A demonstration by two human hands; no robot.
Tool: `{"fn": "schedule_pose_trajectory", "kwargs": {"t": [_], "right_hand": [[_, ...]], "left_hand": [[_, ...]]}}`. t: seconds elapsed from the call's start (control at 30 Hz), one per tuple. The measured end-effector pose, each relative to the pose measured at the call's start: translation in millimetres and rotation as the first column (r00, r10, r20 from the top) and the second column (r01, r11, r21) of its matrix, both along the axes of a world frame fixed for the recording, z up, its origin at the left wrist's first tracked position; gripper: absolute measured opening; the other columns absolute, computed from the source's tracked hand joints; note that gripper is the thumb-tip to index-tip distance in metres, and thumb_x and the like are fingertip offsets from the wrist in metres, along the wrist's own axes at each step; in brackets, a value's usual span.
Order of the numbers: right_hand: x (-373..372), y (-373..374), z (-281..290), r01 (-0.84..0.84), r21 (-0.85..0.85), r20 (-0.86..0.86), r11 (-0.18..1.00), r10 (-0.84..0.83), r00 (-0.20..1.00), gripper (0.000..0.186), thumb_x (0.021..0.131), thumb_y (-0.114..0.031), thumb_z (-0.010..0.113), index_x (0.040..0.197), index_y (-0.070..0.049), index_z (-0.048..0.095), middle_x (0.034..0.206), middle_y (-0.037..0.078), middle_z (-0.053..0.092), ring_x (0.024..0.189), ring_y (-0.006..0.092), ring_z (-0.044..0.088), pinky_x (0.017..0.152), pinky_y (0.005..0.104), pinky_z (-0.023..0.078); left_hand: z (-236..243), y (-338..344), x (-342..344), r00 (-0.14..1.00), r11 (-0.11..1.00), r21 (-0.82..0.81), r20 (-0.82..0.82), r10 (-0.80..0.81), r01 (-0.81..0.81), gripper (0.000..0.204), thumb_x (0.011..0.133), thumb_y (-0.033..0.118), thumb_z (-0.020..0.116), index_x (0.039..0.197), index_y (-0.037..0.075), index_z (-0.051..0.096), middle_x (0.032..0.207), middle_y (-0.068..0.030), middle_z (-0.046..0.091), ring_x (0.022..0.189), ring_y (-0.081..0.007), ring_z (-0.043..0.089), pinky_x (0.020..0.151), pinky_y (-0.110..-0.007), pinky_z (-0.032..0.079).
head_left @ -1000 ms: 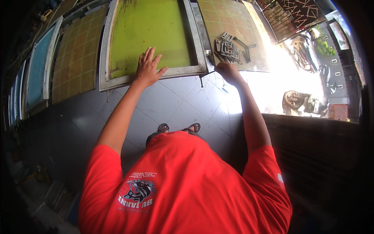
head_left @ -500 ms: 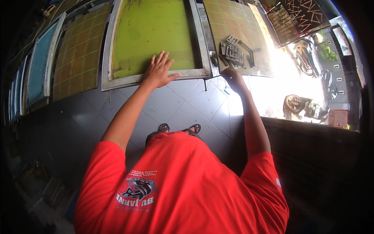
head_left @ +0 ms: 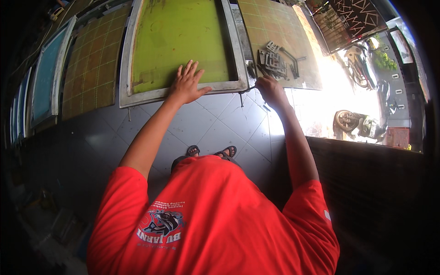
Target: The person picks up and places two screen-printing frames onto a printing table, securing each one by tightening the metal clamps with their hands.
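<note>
A screen-printing frame [head_left: 151,96] with a pale metal border and yellow-green mesh [head_left: 183,39] lies in front of me. My left hand [head_left: 185,87] rests on it, fingers spread flat over the mesh and palm across the near border. At the frame's near right corner, my right hand [head_left: 271,91] is closed around a thin dark rod-like tool [head_left: 251,89], whose far end reaches toward the corner. The fingers hide most of it, so its exact kind is unclear. Just beyond that hand, several metal clamp-like parts [head_left: 275,62] are piled on a brown board.
The brown board [head_left: 305,75] is to the right, and another gridded board [head_left: 89,68] to the left. Beyond that stands a blue-meshed frame [head_left: 44,75]. A bolt [head_left: 242,100] hangs below the near edge. Motorbikes [head_left: 362,123] are parked outside at right.
My right hand has shifted slightly left and away from me, toward the frame's corner, and more of the thin tool shows. My left hand has stayed in place.
</note>
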State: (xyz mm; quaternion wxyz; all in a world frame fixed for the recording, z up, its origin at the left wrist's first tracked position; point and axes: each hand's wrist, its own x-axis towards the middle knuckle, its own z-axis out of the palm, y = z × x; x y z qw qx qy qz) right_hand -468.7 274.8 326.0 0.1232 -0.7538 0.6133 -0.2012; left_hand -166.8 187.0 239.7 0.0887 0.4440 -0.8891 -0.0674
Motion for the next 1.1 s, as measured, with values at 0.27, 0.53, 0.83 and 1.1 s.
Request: {"fn": "schedule_pose_trajectory", "kwargs": {"t": [0.27, 0.53, 0.83, 1.1], "right_hand": [[-5.5, -9.1, -5.8, -0.046, -0.037, 0.18, 0.998, 0.052, 0.982, 0.003, 0.081, -0.002, 0.062, 0.083, -0.002, 0.061, 0.085, 0.013, 0.06, 0.081, 0.0309, 0.061, 0.071, 0.0373, 0.048], [-0.5, 11.1, -35.1, 0.189, -0.107, 0.363, 0.976, -0.138, 0.921, 0.01, 0.076, 0.003, 0.067, 0.081, -0.001, 0.059, 0.079, 0.009, 0.06, 0.075, 0.025, 0.062, 0.067, 0.0323, 0.048], [18.9, 11.0, -57.8, 0.462, -0.132, 0.543, 0.877, -0.326, 0.774, 0.023, 0.078, 0.003, 0.065, 0.098, -0.002, 0.055, 0.089, 0.009, 0.055, 0.075, 0.0173, 0.059, 0.073, 0.0304, 0.051], [54.5, -8.7, -64.7, 0.474, 0.212, 0.975, 0.855, -0.15, -0.167, 0.014, 0.087, 0.001, 0.057, 0.099, -0.004, 0.051, 0.081, 0.003, 0.052, 0.074, 0.0114, 0.053, 0.066, 0.0252, 0.045]], "left_hand": [[-0.9, -0.2, -0.6, 1.0, 1.0, -0.011, 0.002, -0.003, 0.003, 0.083, 0.085, 0.071, 0.04, 0.137, 0.006, 0.043, 0.152, -0.0183, 0.024, 0.144, -0.0298, 0.012, 0.115, -0.052, 0.01], [5.7, 1.5, 0.6, 1.0, 1.0, 0.027, 0.026, 0.006, -0.007, 0.083, 0.086, 0.07, 0.04, 0.138, 0.006, 0.042, 0.152, -0.0179, 0.022, 0.144, -0.0294, 0.011, 0.116, -0.05, 0.01], [15.8, 2.7, -1.4, 0.996, 0.998, 0.063, 0.083, 0.014, -0.02, 0.079, 0.087, 0.065, 0.044, 0.14, 0.007, 0.039, 0.153, -0.0161, 0.02, 0.144, -0.028, 0.01, 0.116, -0.049, 0.009], [14.8, 2.8, -2.1, 0.997, 0.998, 0.065, 0.08, 0.018, -0.024, 0.08, 0.086, 0.067, 0.044, 0.14, 0.008, 0.04, 0.153, -0.0166, 0.021, 0.144, -0.0285, 0.011, 0.116, -0.049, 0.009]]}}
